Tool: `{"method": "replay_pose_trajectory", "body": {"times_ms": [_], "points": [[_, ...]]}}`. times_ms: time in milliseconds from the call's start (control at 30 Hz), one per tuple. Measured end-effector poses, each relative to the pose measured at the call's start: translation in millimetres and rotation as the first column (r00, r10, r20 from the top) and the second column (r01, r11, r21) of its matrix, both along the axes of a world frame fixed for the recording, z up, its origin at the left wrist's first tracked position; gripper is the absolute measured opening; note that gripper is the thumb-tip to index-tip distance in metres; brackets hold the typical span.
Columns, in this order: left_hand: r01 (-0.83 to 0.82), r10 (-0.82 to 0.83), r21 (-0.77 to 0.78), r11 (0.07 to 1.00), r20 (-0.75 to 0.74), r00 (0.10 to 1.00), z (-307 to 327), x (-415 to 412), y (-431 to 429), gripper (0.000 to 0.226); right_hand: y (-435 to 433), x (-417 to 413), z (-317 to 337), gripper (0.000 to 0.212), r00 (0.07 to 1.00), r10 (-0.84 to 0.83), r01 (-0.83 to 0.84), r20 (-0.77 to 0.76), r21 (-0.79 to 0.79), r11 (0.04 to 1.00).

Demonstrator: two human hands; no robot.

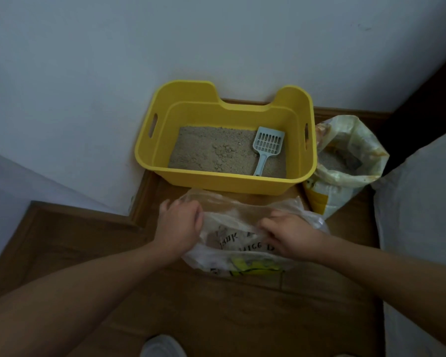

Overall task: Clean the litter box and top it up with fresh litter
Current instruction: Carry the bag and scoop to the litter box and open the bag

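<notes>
1. Yellow litter box [180, 119] on wood floor [216, 310], against wall; litter inside, blue scoop [267, 148] lying in right part.
2. Open litter sack [345, 173] just right of box.
3. Left hand [178, 225] and right hand [291, 234] each pinching clear plastic bag [242, 243] rim, near box front.

Open-topped litter box [232, 181]; wall [88, 73] likely touching.
</notes>
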State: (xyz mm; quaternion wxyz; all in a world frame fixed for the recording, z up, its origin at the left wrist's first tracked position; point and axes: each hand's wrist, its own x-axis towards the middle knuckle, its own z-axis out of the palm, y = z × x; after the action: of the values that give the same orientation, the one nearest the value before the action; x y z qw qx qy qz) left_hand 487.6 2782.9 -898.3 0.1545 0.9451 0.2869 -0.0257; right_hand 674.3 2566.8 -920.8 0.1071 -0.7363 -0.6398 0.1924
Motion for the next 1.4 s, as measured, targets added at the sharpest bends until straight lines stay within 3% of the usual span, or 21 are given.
{"method": "replay_pose_trajectory", "body": {"times_ms": [267, 333, 433, 567, 700, 867, 1067, 1200, 1400], "points": [[-0.018, 0.018, 0.014, 1.000, 0.008, 1.000, -1, 2, 1, 0.010, -13, 13, 6, 0.013, 1.000, 0.018, -0.017, -0.004, 0.053, 0.998], [0.057, -0.061, 0.076, 0.995, 0.051, 0.997, 0, 6, -1, 0.007, -12, 11, 9, 0.010, 0.999, 0.000, 0.002, -0.034, 0.065, 0.998], [0.294, -0.310, 0.152, 0.944, 0.092, 0.946, -1, 9, -10, 0.012, -9, 8, 13, 0.007, 0.999, 0.011, -0.009, -0.033, 0.049, 0.999], [0.491, -0.498, 0.119, 0.863, 0.038, 0.866, -6, 7, -19, 0.009, -1, -3, 14, 0.014, 0.995, 0.096, -0.096, 0.008, 0.050, 0.994], [0.558, -0.554, 0.026, 0.829, -0.094, 0.827, -10, 7, -19, 0.021, 17, -24, 7, 0.030, 0.971, 0.238, -0.238, -0.016, -0.025, 0.971], [0.504, -0.494, -0.022, 0.863, -0.240, 0.836, -12, 6, -18, 0.069, 30, -17, -1, 0.041, 0.992, 0.113, -0.120, -0.047, -0.182, 0.976], [0.486, -0.474, -0.063, 0.871, -0.366, 0.801, -16, 1, -16, 0.116, 40, -14, -10, 0.050, 0.990, 0.064, -0.015, 0.126, -0.357, 0.934], [0.466, -0.440, -0.066, 0.882, -0.467, 0.767, -24, -5, -6, 0.125, 31, -7, -21, 0.078, 0.988, 0.065, 0.010, 0.137, -0.486, 0.874], [0.462, -0.444, -0.100, 0.881, -0.507, 0.739, -25, 0, -3, 0.130, 16, -7, -17, 0.119, 0.997, 0.038, 0.000, 0.067, -0.494, 0.870]]}}
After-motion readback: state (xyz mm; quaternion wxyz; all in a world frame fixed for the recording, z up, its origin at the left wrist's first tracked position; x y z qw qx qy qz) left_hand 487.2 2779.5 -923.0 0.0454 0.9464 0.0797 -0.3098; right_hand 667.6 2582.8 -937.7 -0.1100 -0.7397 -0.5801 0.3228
